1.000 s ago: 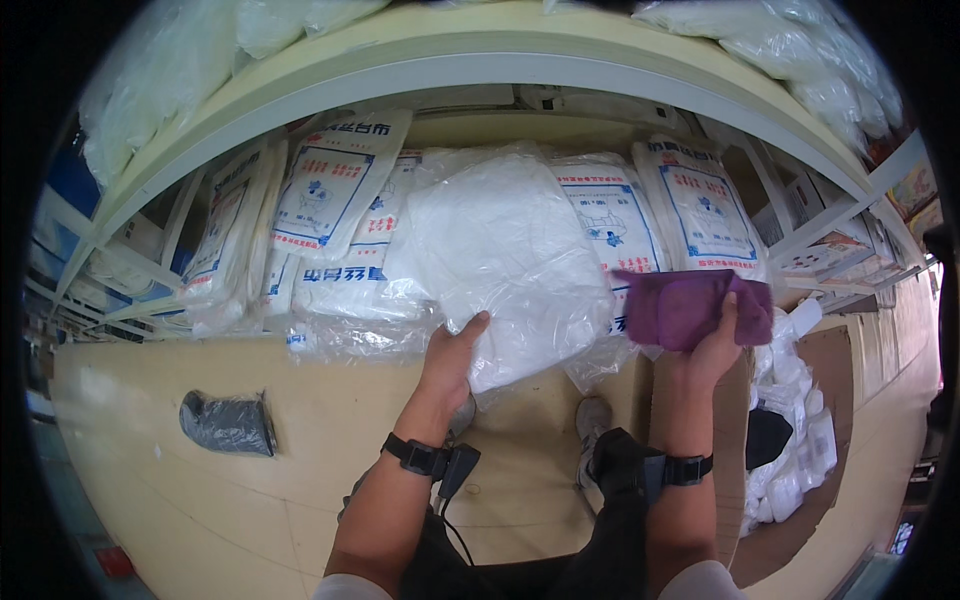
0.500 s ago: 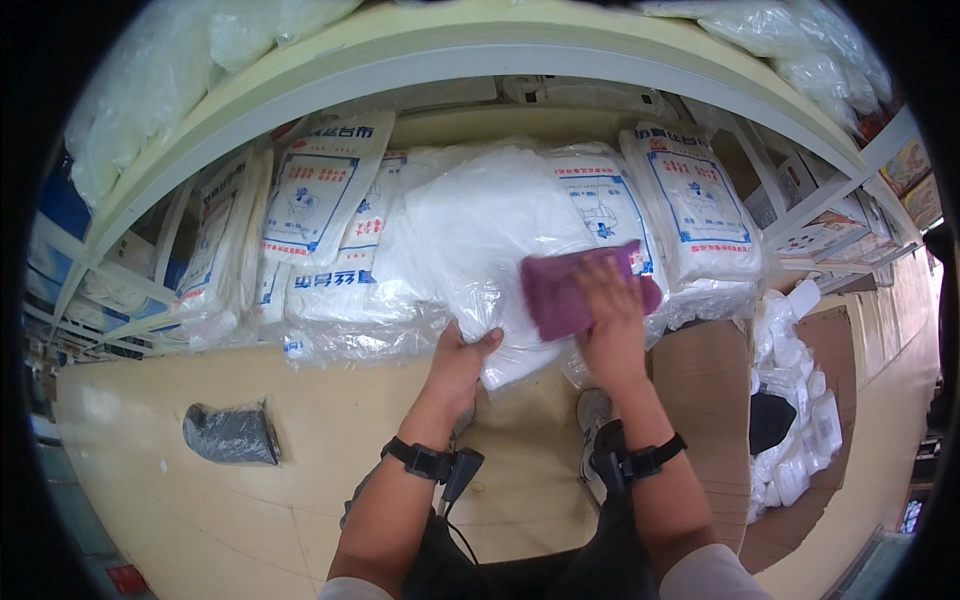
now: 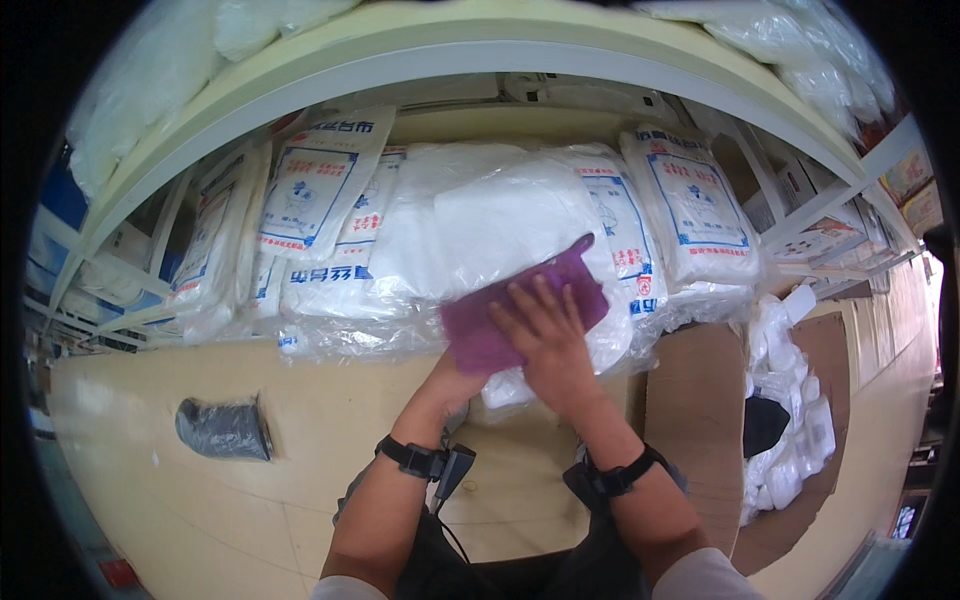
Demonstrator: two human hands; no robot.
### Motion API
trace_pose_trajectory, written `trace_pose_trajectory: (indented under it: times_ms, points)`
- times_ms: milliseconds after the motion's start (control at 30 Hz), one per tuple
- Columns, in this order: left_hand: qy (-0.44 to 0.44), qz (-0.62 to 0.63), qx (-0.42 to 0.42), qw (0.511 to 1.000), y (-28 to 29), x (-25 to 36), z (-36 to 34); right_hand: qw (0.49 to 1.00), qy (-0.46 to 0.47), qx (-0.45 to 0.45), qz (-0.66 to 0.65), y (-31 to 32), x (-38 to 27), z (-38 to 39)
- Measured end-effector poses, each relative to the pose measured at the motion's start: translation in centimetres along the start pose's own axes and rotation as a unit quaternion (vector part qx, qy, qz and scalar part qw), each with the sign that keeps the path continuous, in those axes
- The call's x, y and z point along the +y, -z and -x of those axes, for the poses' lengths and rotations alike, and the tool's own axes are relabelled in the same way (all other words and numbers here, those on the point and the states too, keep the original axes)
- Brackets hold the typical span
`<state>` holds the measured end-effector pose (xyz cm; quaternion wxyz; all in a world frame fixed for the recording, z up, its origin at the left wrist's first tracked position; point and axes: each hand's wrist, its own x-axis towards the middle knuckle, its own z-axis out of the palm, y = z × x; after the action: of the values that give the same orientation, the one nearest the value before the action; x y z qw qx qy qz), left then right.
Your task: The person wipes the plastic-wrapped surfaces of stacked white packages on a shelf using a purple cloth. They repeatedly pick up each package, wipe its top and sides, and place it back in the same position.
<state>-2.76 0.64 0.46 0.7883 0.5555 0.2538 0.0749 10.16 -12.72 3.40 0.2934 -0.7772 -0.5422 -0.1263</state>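
Observation:
A folded purple cloth point(image 3: 470, 325) lies across the front of a white plastic-wrapped bundle point(image 3: 500, 220). My right hand point(image 3: 545, 340) rests on top of the cloth, fingers spread and pressed flat against it. My left hand point(image 3: 458, 382) is at the cloth's lower left corner. The cloth covers its fingers, so what they grip is hidden. Crinkled clear plastic shows under the cloth's front edge. Each wrist wears a black band with a small device.
Printed white packages point(image 3: 695, 205) stand on the shelf at both sides of the bundle. A cardboard box point(image 3: 695, 420) holding white plastic bags is at the right. On the floor at left lies a dark plastic-wrapped roll point(image 3: 225, 428). A curved shelf edge point(image 3: 480, 60) spans above.
My right hand and the purple cloth have moved left across the white bundle, and the cloth has turned. It now covers my left hand's fingers, which showed before.

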Motion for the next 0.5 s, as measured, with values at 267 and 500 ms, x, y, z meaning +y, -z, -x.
trace_pose_trajectory:
  times_ms: [267,500]
  points:
    - [0.075,-0.055,0.009,0.996,1.4,1.3,0.1,0.965,-0.216,0.032,0.146,2.6,7.2,0.6]
    - [0.076,0.011,0.055,0.995,1.5,3.0,-0.2,0.97,-0.21,0.116,0.023,2.6,7.5,1.0]
